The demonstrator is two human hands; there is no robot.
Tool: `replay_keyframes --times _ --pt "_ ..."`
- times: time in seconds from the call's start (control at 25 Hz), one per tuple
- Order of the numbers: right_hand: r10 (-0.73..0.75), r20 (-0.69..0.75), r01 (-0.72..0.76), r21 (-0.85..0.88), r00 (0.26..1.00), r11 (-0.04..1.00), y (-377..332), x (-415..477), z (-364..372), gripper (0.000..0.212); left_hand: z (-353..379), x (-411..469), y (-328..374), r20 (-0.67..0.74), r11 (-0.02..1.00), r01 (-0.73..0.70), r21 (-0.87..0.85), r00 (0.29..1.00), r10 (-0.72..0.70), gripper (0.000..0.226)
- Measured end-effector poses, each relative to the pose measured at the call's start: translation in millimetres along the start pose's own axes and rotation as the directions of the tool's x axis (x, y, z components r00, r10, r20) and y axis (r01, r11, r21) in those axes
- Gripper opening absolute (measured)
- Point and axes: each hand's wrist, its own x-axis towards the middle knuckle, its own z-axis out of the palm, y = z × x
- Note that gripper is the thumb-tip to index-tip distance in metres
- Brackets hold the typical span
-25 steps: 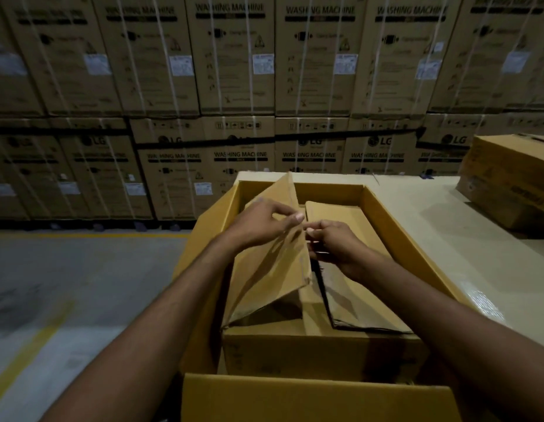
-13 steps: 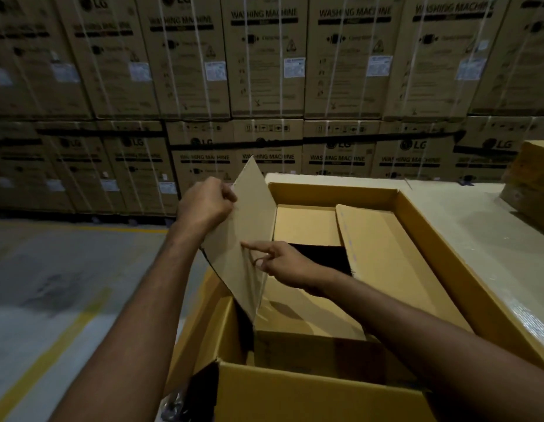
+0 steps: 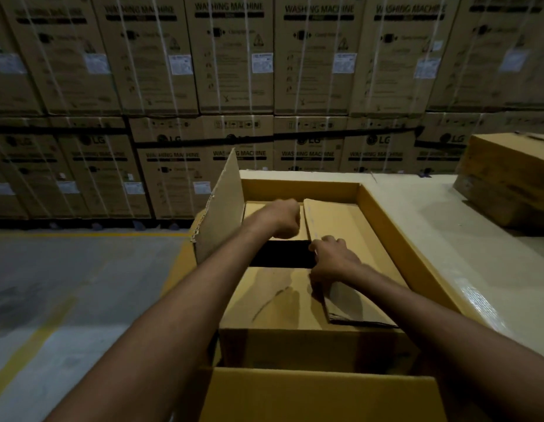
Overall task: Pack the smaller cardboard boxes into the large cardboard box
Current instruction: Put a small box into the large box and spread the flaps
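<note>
Head view: cartons (image 3: 234, 56) behind upright flap (image 3: 225, 205)

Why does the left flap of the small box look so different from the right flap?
The left flap stands up almost straight; the right flap lies folded down flat. No hand holds the left flap, while the right hand grips the right flap's edge. Both are plain brown cardboard on the same small box.

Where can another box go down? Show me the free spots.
Bare tabletop lies between the large box's right wall and the stacked boxes. You can reach through the dark gap atop the small box. Inside the large box it's crowded.
</note>
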Motion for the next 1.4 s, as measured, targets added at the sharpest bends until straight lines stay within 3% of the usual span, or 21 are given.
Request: replay_keyframes --times 0.08,0.2,0.28,0.36,0.48,0.6,0.68,0.8,0.96,1.08,1.2,1.4 --pt "0.028 -0.062 -0.023 0.071 0.998 0.997 11 -5 -10 0.057 22 16 15 0.089 0.966 0.077 -0.246 0.994 -0.056 0.012" --pt "0.071 -0.173 -0.038 0.186 0.982 0.982 29 -17 -39 0.048 50 39 34 0.102 0.834 0.121 -0.538 0.992 -0.078 0.015" --pt "0.098 -0.247 -0.024 0.288 0.964 0.957 46 -27 -67 0.036 58 53 47 0.093 0.730 0.034 -0.682 0.995 0.041 0.031" --pt "0.140 -0.321 -0.036 0.310 0.937 0.950 67 -40 -97 0.030 59 62 62 0.088 0.692 -0.076 -0.718 0.976 0.199 0.050" --pt "0.169 -0.456 -0.186 0.009 0.874 0.983 101 -52 -124 0.027 61 72 82 0.118 0.692 -0.171 -0.701 0.929 0.350 0.073" --pt "0.190 -0.476 -0.319 -0.205 0.859 0.925 125 -57 -121 0.036 68 84 89 0.118 0.723 -0.196 -0.663 0.926 0.358 0.073" --pt "0.172 -0.488 -0.350 -0.301 0.856 0.887 126 -54 -114 0.044 70 87 87 0.107 0.720 -0.194 -0.666 0.931 0.349 0.072" --pt "0.027 -0.538 -0.292 -0.415 0.843 0.862 112 -42 -104 0.037 72 85 79 0.095 0.721 -0.186 -0.668 0.939 0.330 0.067" --pt "-0.058 -0.409 -0.131 -0.421 0.911 0.898 105 -11 -79 0.029 64 80 57 0.104 0.822 -0.165 -0.545 0.960 0.262 0.047" --pt "-0.056 -0.193 0.015 -0.211 0.980 0.977 105 10 -47 0.023 63 79 16 0.265 0.967 -0.107 -0.230 0.949 0.168 0.037" --pt "-0.051 0.022 0.050 0.038 0.998 0.998 105 27 -19 0.030 66 65 -23 0.312 0.999 -0.048 -0.007 0.949 0.048 0.042" --pt "-0.084 0.159 0.054 0.184 0.984 0.981 94 54 -2 0.039 68 53 -65 0.227 0.999 0.042 0.000 0.973 -0.041 0.058"
